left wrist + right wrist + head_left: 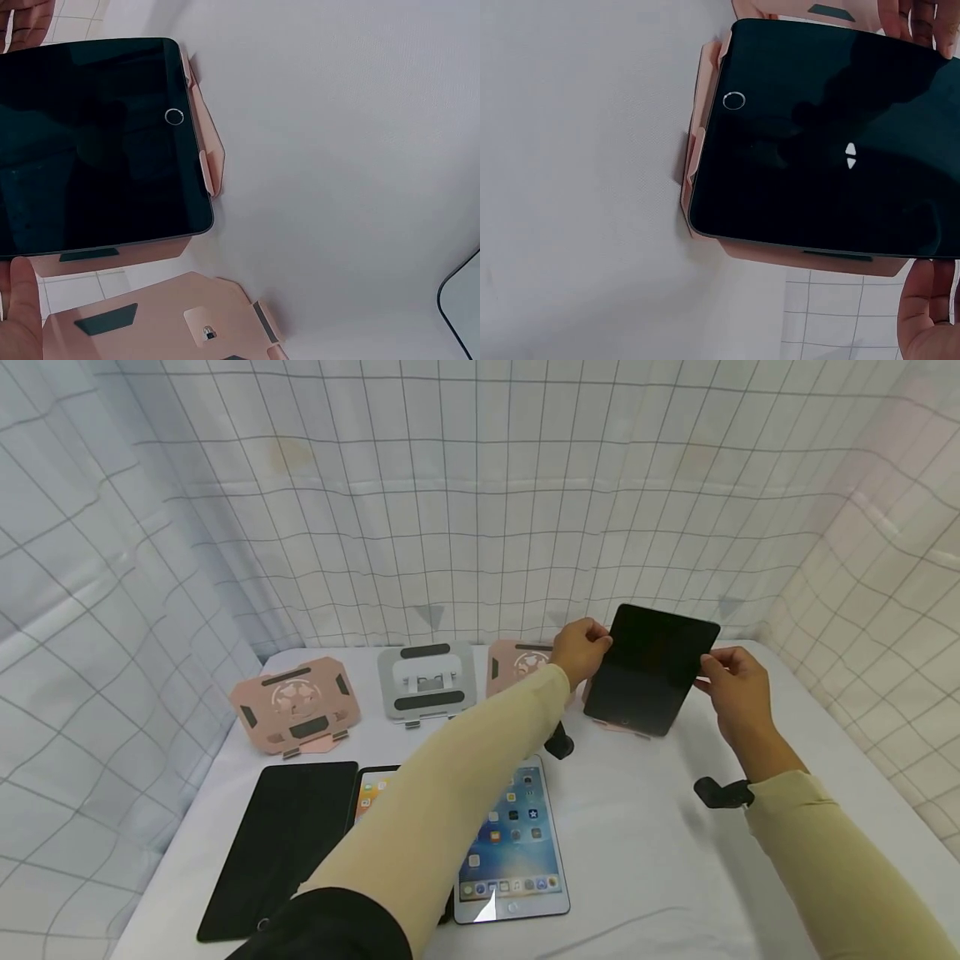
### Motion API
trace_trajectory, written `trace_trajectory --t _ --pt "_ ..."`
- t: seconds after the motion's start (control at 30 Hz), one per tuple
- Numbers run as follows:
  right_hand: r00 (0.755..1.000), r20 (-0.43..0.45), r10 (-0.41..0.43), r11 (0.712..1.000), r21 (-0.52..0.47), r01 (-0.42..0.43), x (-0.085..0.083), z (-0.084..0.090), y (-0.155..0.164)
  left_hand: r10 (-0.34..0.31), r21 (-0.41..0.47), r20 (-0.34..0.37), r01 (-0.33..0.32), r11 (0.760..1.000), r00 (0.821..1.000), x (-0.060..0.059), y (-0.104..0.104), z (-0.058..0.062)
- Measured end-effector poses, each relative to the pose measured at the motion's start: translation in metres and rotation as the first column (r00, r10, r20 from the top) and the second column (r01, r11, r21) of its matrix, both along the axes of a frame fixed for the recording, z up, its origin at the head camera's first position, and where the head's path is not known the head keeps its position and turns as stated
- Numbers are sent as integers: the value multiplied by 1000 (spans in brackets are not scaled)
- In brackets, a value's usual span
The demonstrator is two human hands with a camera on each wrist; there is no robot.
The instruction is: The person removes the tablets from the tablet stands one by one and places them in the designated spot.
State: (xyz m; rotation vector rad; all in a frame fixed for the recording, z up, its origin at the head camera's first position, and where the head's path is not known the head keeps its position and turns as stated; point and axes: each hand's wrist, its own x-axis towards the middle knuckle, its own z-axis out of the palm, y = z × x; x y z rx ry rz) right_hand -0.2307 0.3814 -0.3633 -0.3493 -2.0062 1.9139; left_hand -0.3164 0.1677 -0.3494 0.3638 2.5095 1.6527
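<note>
Both hands pinch the dark tablet [649, 668] at far right: left hand [579, 649] on its left edge, right hand [733, 687] on its right. Bottom edge sits on pink stand [699, 154] lip. Risk: uneven release could slide it off the lip.

White table [645, 852] — four tablet stands [294, 704] along back, three tablets [512, 847] lying flat in front.

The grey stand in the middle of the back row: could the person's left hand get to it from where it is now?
Probably yes. The left hand holds the dark tablet's left edge, so it would have to let go first. The grey stand sits just to its left past a pink stand, with nothing between them blocking the way.
</note>
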Motion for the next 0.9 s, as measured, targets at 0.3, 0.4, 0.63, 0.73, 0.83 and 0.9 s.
trace_trajectory --t 0.3,0.4,0.63,0.73,0.83,0.9 --pt "999 25 20 998 56 -22 8 4 0 -38 50 -24 40 998 999 10 -6 2" --pt "999 11 32 999 31 -33 10 5 1 -60 90 -25 62 994 998 14 -9 1" --pt "998 -28 56 998 -19 -56 16 6 -1 -107 141 -27 110 984 994 21 -19 0" --pt "997 -38 66 997 -26 -67 19 7 -3 -126 160 -15 127 979 992 23 -23 0" --pt "997 -32 74 997 -12 -74 22 8 -4 -138 171 -16 139 975 990 25 -25 1" --pt "997 -25 76 997 -1 -76 24 9 -5 -142 174 -17 142 974 990 27 -27 2"
